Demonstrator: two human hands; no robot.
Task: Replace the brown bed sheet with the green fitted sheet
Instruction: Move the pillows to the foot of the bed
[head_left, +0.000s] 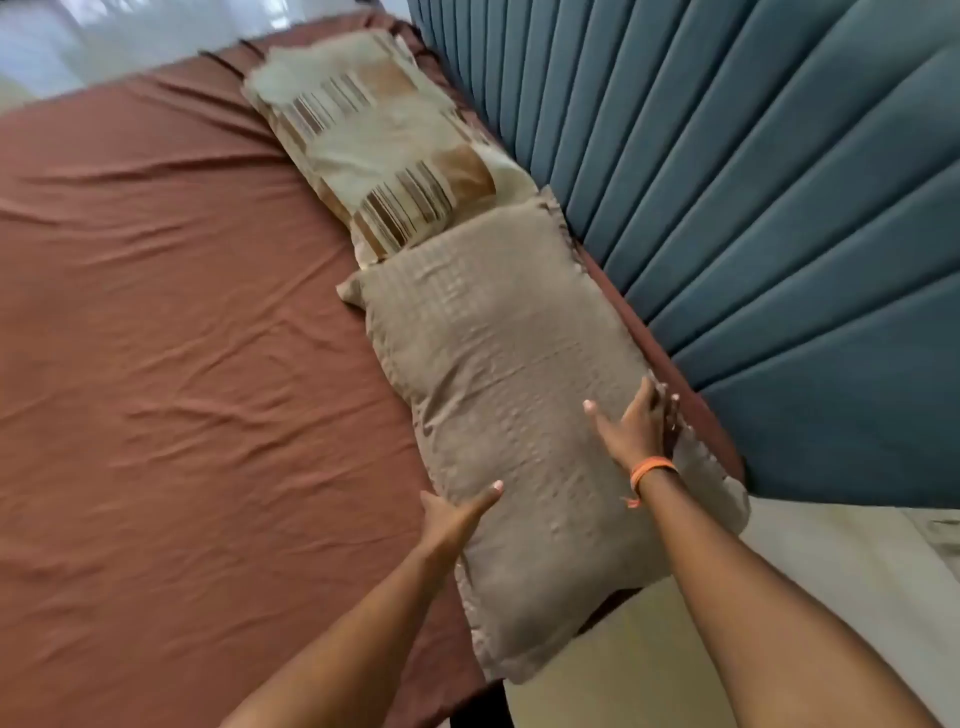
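My right hand lies on the far side of the grey-brown pillow, thumb spread out across the top and the fingers reaching over the edge nearest the headboard; they look bent round that edge, though blur keeps me from being sure how firmly they grip. An orange band sits on that wrist. My left hand is at the pillow's near long edge, thumb lying flat on top of the fabric, the other fingers hidden beneath or behind the edge, so I cannot tell how far they curl. The pillow runs lengthwise between my two hands, its near end hanging past the corner of the bed over the pale floor. Beyond it lies a second pillow, cream with brown striped patches, its near end touching the far end of the first. Both rest along the blue padded headboard. The brown sheet is on the mattress, stretched across it to my left, creased in long shallow wrinkles, with a narrow strip showing between the pillows and the headboard. The green sheet is nowhere in my view.
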